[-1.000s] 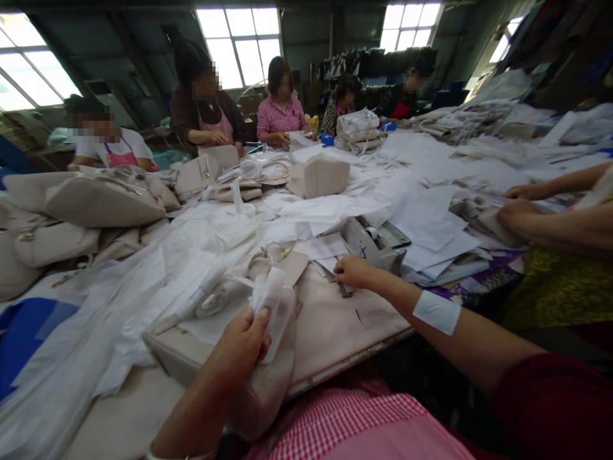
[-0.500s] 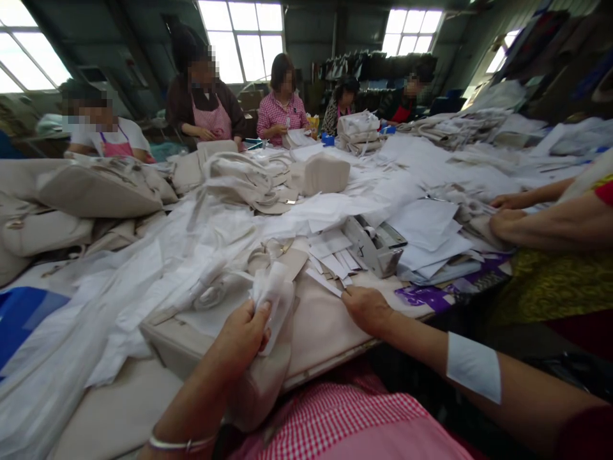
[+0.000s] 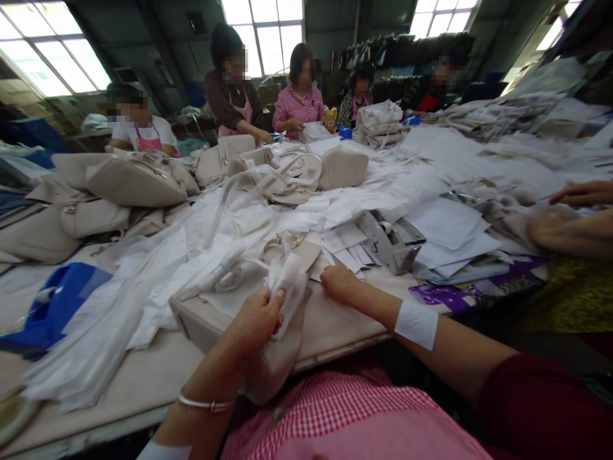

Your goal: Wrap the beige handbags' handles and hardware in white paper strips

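My left hand [image 3: 258, 319] is closed on a piece of thin white wrapping paper [image 3: 293, 284], thumb on top, at the upper edge of a beige handbag [image 3: 204, 322]. The handbag lies tilted at the table's front edge, against my checked apron. Just right of it, my right hand [image 3: 339, 285] is closed with its fingertips beside loose white paper slips [image 3: 354, 257]. Whatever those fingers may hold is hidden. A strap wrapped in white [image 3: 230, 276] lies coiled on top of the bag.
Beyond the slips stands a metal box [image 3: 390, 246], with stacked white sheets [image 3: 445, 230] to its right. A blue tape dispenser [image 3: 57, 306] and piled beige handbags [image 3: 131, 182] are at left. A co-worker's hands [image 3: 555, 223] work at right; several people stand across the table.
My right hand has moved left, from the right end of the paper slips towards the handbag. My left hand keeps its grip on the wrapping paper. The view has swung left.
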`<state>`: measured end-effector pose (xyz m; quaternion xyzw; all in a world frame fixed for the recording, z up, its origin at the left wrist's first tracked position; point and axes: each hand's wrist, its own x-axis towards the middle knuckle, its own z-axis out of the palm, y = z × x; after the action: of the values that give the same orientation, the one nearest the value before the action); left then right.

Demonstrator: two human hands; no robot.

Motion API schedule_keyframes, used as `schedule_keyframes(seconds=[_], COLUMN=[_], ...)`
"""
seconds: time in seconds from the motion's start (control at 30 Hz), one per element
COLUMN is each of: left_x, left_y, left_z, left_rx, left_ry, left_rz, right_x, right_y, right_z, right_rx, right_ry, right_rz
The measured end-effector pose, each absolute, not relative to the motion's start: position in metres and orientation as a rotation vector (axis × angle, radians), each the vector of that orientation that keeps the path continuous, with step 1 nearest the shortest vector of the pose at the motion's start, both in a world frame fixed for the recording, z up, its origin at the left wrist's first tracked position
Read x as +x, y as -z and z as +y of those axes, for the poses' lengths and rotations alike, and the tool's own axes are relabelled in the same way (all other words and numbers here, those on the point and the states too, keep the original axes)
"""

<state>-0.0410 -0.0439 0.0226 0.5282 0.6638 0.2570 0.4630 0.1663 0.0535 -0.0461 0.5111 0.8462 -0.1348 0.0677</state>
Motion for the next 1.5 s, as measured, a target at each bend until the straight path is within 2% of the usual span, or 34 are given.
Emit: schedule_keyframes(seconds=[0.43, 0.6, 1.03, 1.23, 1.5], left_x=[-0.040, -0.041, -0.037, -0.040, -0.046], left_y=[-0.030, -0.027, -0.031, -0.017, -0.023], left_z=[-0.044, -0.044, -0.047, -0.045, -0.041], left_rx=[1.326, 1.314, 1.281, 1.285, 1.348], left_ry=[-0.613, -0.636, -0.665, -0.716, -0.693], left_rz=[1.647, 1.626, 1.611, 1.589, 1.592], right_x=[0.190, 0.195, 0.180, 0.176, 0.171], right_y=[0.066, 0.071, 0.070, 0.060, 0.046], right_z=[0.074, 0.072, 0.067, 0.066, 0.086], right_rx=[1.699, 1.732, 1.353, 1.268, 1.216], right_ry=[0.914, 1.002, 0.699, 0.556, 0.590], right_rz=[2.581, 2.578, 2.760, 2.804, 2.718])
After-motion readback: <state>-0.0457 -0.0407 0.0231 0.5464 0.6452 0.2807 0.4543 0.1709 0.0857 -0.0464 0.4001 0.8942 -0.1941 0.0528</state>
